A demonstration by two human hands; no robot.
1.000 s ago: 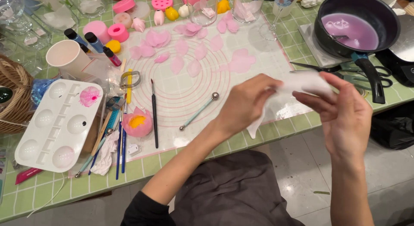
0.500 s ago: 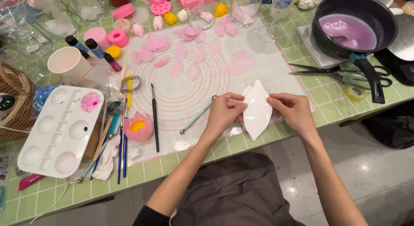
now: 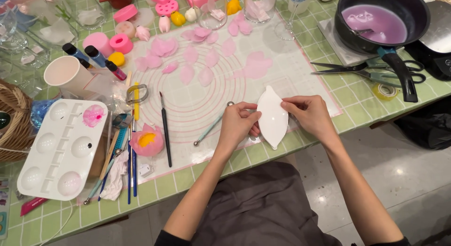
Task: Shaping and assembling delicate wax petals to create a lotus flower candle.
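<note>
Nearby, ball tool (image 3: 212,125), paintbrush (image 3: 165,128), pink petals (image 3: 206,62), scissors (image 3: 371,72), saucepan (image 3: 381,21).

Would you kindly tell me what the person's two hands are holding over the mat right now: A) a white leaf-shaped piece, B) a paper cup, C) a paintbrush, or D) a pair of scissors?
A: the left hand and the right hand pinch opposite edges of a white leaf-shaped piece above the silicone mat; the scissors, paintbrush and paper cup all lie untouched.
</note>
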